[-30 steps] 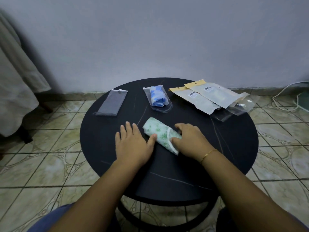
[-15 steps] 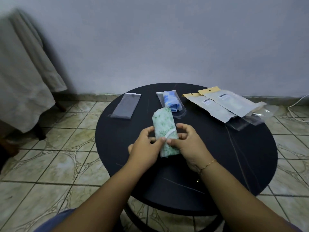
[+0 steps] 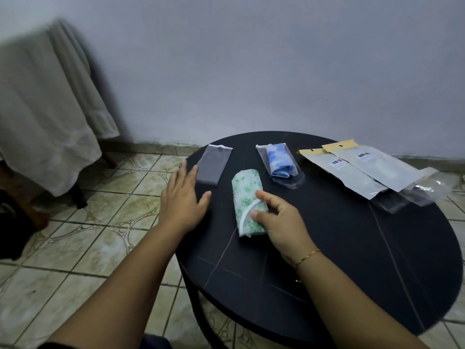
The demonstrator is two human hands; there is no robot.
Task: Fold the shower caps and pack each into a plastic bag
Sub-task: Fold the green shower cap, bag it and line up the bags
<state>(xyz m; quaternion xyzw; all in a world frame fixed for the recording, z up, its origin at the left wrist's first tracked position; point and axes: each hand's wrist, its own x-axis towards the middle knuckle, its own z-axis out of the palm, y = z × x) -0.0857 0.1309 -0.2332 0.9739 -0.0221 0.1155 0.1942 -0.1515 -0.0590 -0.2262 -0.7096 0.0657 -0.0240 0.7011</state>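
Note:
A folded green-patterned shower cap (image 3: 247, 197) lies on the round black table (image 3: 352, 260). My right hand (image 3: 279, 220) grips its near right side, thumb and fingers curled onto it. My left hand (image 3: 183, 197) hovers with fingers spread, just left of an empty clear plastic bag (image 3: 214, 163) at the table's far left edge; whether the fingertips touch the bag is unclear. A blue-patterned shower cap sits packed inside another clear bag (image 3: 280, 163) behind the green one.
Two yellow-topped packets with barcodes (image 3: 362, 170) and a crumpled clear bag (image 3: 427, 187) lie at the table's far right. A cloth-draped piece of furniture (image 3: 47, 117) stands on the tiled floor at left. A wall runs close behind the table.
My left hand has let go of the green cap and moved left and away toward the empty bag. The right hand holds the cap alone. The view has shifted left.

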